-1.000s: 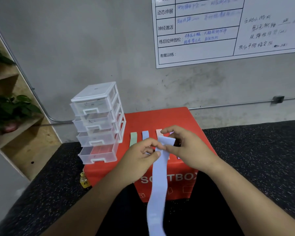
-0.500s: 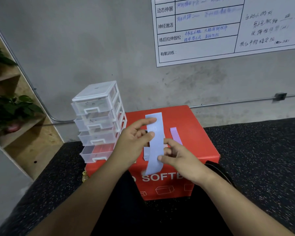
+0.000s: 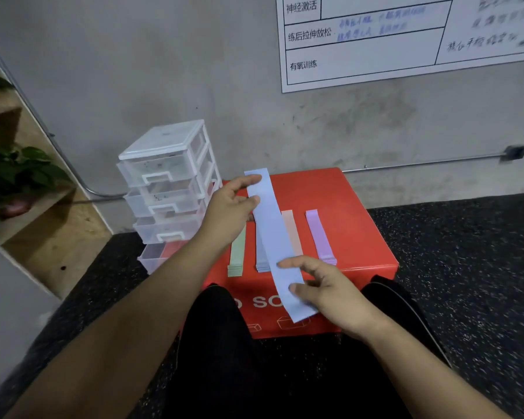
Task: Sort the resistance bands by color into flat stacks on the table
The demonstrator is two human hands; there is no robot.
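A: Where is the blue band (image 3: 273, 234)?
B: It's stretched between your 2 hands above the red box (image 3: 360, 219), from near the far edge out past the near edge. Your left hand (image 3: 229, 214) pinches the far end between thumb and forefinger. Your right hand (image 3: 330, 293) holds the near end, fingers loosely curled.
A: What's below?
B: 4 piles along the near edge: green stack (image 3: 237, 255), blue stack (image 3: 260, 261), pink stack (image 3: 290, 229), purple stack (image 3: 319, 235).

Gym/training rm: speckled rubber floor (image 3: 466, 252), red soft plyo box (image 3: 345, 207), wall whiteboard (image 3: 375, 65) w/ workout headings.
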